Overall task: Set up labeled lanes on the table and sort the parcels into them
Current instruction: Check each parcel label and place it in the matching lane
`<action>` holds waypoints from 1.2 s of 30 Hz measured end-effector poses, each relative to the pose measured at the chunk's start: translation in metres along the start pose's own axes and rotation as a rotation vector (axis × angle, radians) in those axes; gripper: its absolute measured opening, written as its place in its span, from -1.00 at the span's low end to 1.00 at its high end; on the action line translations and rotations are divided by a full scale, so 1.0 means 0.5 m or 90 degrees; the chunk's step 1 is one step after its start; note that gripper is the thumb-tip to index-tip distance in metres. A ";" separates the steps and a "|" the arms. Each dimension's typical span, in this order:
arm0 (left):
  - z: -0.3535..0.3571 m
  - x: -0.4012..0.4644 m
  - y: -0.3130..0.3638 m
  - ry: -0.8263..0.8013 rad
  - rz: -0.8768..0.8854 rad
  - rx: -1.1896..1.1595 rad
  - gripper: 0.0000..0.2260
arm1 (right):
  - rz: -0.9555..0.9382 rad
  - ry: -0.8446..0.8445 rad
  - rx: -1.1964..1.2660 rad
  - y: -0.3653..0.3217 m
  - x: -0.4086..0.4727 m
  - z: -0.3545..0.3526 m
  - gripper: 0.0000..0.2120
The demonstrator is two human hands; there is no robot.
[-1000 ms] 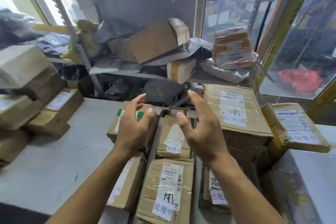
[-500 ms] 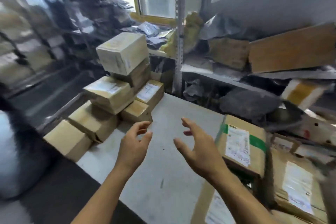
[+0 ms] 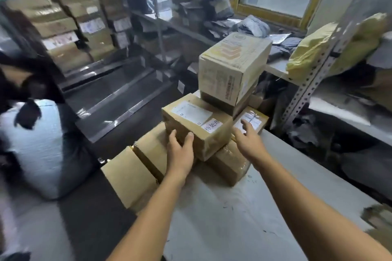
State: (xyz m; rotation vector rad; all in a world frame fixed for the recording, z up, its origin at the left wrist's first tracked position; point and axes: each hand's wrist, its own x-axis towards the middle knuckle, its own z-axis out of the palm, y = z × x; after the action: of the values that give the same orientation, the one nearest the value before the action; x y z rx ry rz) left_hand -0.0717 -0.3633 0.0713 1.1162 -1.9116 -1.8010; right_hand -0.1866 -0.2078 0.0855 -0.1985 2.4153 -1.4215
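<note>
A pile of brown parcels stands at the table's (image 3: 233, 218) far left corner. In its middle lies a carton with a white shipping label and a handwritten slip (image 3: 191, 116). My left hand (image 3: 180, 150) rests against that carton's near face, thumb and fingers laid flat on it. My right hand (image 3: 248, 140) hovers open by the carton's right corner, fingers spread over a small taped parcel (image 3: 257, 115). A pale, taller box (image 3: 231, 65) is stacked behind. Plain cartons lie below at the left (image 3: 131, 178) and right (image 3: 229, 163).
A perforated metal shelf post (image 3: 307, 87) rises at the right, with a yellow bag (image 3: 314, 53) and grey mailers on its shelves. A large white sack (image 3: 40, 150) sits on the floor at the left. Stacked cartons (image 3: 63, 23) fill the far left racks.
The view has swung left, from the parcels on the right to the pile at the left corner. Both hands have reached forward, and the left one now touches the labelled carton.
</note>
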 end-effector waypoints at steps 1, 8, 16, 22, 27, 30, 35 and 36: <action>0.012 0.008 -0.003 -0.006 -0.017 -0.019 -0.36 | 0.015 -0.012 -0.002 0.002 0.025 0.010 -0.37; 0.054 0.020 -0.034 -0.074 0.011 -0.063 -0.18 | 0.011 -0.003 0.120 0.019 0.039 0.070 -0.48; 0.000 -0.049 -0.044 -0.036 0.077 -0.185 -0.25 | -0.008 -0.016 0.178 0.016 -0.099 0.085 -0.66; -0.068 -0.215 -0.072 -0.065 0.125 -0.262 -0.50 | 0.026 -0.069 0.272 0.015 -0.258 0.026 -0.65; -0.085 -0.387 -0.121 -0.134 0.114 -0.226 -0.53 | 0.067 -0.117 0.349 0.105 -0.427 -0.024 -0.34; -0.080 -0.482 -0.136 -0.196 0.110 -0.202 -0.52 | 0.056 -0.108 0.352 0.147 -0.533 -0.071 -0.50; -0.071 -0.645 -0.141 -0.222 0.107 -0.191 -0.46 | 0.009 -0.058 0.371 0.205 -0.705 -0.160 -0.52; -0.067 -0.675 -0.142 -0.226 0.110 -0.186 -0.45 | -0.001 -0.048 0.374 0.217 -0.739 -0.177 -0.53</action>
State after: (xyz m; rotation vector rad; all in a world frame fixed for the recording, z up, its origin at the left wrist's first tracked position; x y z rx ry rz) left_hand 0.1971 -0.1481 0.1096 0.5461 -1.7726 -2.1985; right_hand 0.1331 0.0230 0.1085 -0.1055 1.8373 -2.0035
